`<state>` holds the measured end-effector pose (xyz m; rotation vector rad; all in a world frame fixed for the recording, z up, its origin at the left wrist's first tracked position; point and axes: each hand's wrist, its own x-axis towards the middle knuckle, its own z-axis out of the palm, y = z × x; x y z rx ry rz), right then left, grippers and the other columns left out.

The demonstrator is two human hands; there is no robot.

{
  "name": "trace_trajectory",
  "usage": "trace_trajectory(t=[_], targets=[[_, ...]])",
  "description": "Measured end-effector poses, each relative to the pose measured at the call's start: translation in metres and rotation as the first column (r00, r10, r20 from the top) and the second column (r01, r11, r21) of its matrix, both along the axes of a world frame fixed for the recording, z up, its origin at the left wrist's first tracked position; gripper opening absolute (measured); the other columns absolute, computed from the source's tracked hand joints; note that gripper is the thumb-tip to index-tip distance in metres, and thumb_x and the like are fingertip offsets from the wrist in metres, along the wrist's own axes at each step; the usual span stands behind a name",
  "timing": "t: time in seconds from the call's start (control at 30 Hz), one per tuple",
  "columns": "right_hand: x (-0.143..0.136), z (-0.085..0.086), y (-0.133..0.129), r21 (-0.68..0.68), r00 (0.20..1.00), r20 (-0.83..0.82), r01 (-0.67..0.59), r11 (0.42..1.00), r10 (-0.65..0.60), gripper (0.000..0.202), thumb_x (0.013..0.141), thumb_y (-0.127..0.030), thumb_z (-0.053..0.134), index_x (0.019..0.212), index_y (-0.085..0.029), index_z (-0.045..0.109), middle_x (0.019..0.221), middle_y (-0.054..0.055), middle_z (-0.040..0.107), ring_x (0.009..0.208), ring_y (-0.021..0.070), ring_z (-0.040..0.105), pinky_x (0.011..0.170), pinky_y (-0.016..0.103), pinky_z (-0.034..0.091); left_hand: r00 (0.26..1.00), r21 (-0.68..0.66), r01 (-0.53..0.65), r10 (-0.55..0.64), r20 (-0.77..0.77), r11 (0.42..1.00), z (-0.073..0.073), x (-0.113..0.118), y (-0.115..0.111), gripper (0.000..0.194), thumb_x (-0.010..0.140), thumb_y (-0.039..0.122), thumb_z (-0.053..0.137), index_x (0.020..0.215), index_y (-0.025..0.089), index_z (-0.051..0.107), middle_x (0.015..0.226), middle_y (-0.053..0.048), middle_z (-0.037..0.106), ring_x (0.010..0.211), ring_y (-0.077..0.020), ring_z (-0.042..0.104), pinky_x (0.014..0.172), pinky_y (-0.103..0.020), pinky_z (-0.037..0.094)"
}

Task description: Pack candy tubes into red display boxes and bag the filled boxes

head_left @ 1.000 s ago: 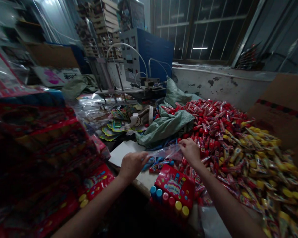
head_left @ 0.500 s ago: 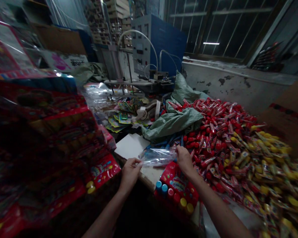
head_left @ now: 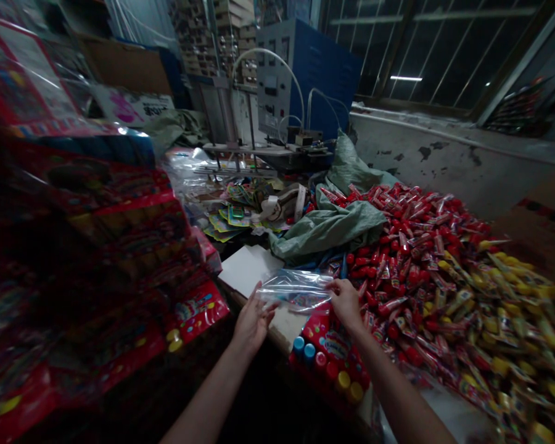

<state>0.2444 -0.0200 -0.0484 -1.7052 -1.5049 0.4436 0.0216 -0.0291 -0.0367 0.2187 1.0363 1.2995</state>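
Observation:
A clear plastic bag (head_left: pixel 296 291) is stretched between my hands above the edge of the worktop. My right hand (head_left: pixel 345 302) pinches its right end. At the other end, my left hand (head_left: pixel 253 324) has its fingers apart, with the palm turned partly up and the fingertips against the plastic. Just below the bag stands a red display box (head_left: pixel 326 345) with a row of blue, pink, red and yellow round caps along its front. Behind the bag, a white card or sheet (head_left: pixel 250 268) lies flat on the worktop.
To the right spreads a big heap of red-capped tubes (head_left: pixel 411 246) and yellow-capped ones (head_left: pixel 494 314). A green woven sack (head_left: pixel 328 228) lies behind the bag. Wrapped red boxes (head_left: pixel 120 246) are stacked at left. A blue-sided machine (head_left: pixel 324 80) stands at the back.
My left hand has turned palm up and opened from its pinch on the bag's left end. My right hand keeps its pinch. The whole view has shifted slightly.

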Motion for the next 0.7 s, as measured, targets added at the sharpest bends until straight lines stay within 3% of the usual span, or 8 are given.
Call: trace_trajectory(t=[0.17,0.27,0.33,0.4,0.43,0.5,0.57,0.7], targets=[[-0.011,-0.005,-0.009,0.0,0.998,-0.062,-0.019,1.0,0.019,0.015,0.073,-0.013,0.054,0.077,-0.019,0.067,0.087,0.005,0.065,0.086,0.0198,0.061,0.083,0.032,0.048,0.971,0.036,-0.213,0.207,0.122,0.976,-0.003,0.003,0.017,0.035,0.092,0.008,0.043,0.125,0.017,0.052,0.085,-0.004,0.068,0.065,-0.0102,0.068,0.058,-0.017,0.056],[-0.018,-0.006,-0.017,0.0,0.991,-0.131,-0.026,1.0,0.026,0.012,0.072,-0.019,0.056,0.077,-0.019,0.067,0.088,0.005,0.066,0.086,0.0203,0.061,0.083,0.033,0.047,0.953,0.087,-0.292,0.282,0.109,0.952,-0.009,0.002,0.025,0.031,0.089,0.006,0.044,0.116,0.015,0.057,0.085,-0.005,0.068,0.075,-0.0112,0.069,0.073,-0.021,0.057],[-0.02,-0.006,-0.02,-0.015,0.982,-0.187,-0.022,1.0,0.019,0.011,0.072,-0.023,0.057,0.077,-0.019,0.067,0.087,0.005,0.066,0.083,0.0203,0.061,0.08,0.033,0.047,0.952,0.151,-0.303,0.305,0.012,0.941,-0.015,0.0,0.027,0.028,0.087,0.006,0.045,0.11,0.015,0.06,0.087,-0.005,0.069,0.081,-0.0116,0.068,0.08,-0.024,0.056],[-0.02,-0.007,-0.02,-0.027,0.969,-0.247,-0.006,1.0,-0.001,0.013,0.073,-0.029,0.058,0.076,-0.019,0.066,0.084,0.005,0.064,0.08,0.02,0.061,0.077,0.032,0.048,0.924,0.263,-0.254,0.314,-0.219,0.931,-0.023,-0.002,0.026,0.024,0.086,0.012,0.048,0.105,0.015,0.063,0.093,-0.006,0.068,0.09,-0.013,0.066,0.085,-0.026,0.053],[-0.02,-0.007,-0.02,-0.027,0.96,-0.28,0.006,1.0,-0.013,0.015,0.073,-0.033,0.06,0.074,-0.019,0.065,0.083,0.004,0.064,0.079,0.0198,0.061,0.076,0.031,0.048,0.869,0.331,-0.203,0.325,-0.373,0.922,-0.026,-0.004,0.023,0.022,0.086,0.017,0.05,0.103,0.016,0.064,0.096,-0.006,0.067,0.095,-0.0144,0.065,0.088,-0.027,0.052],[-0.019,-0.007,-0.017,-0.035,0.917,-0.397,0.03,0.999,-0.042,0.02,0.07,-0.039,0.064,0.07,-0.019,0.064,0.08,0.004,0.064,0.078,0.0196,0.06,0.073,0.03,0.048,0.672,0.438,-0.085,0.376,-0.638,0.895,-0.032,-0.006,0.015,0.021,0.083,0.028,0.055,0.096,0.017,0.067,0.098,-0.006,0.064,0.099,-0.0179,0.061,0.091,-0.03,0.05],[-0.018,-0.008,-0.013,-0.055,0.842,-0.536,0.04,0.998,-0.063,0.026,0.068,-0.044,0.066,0.069,-0.019,0.063,0.075,0.004,0.064,0.074,0.0189,0.059,0.067,0.028,0.048,0.485,0.499,0.022,0.427,-0.763,0.866,-0.035,-0.009,0.003,0.021,0.08,0.036,0.059,0.091,0.019,0.067,0.095,-0.004,0.061,0.098,-0.0199,0.06,0.091,-0.032,0.049],[-0.019,-0.007,-0.004,-0.097,0.719,-0.691,0.018,0.995,-0.08,0.037,0.07,-0.054,0.063,0.072,-0.017,0.063,0.067,0.004,0.064,0.061,0.0167,0.058,0.054,0.026,0.045,0.34,0.569,0.219,0.484,-0.806,0.793,-0.038,-0.015,-0.022,0.017,0.082,0.035,0.058,0.085,0.021,0.067,0.095,-0.005,0.057,0.099,-0.0217,0.059,0.093,-0.037,0.049]])
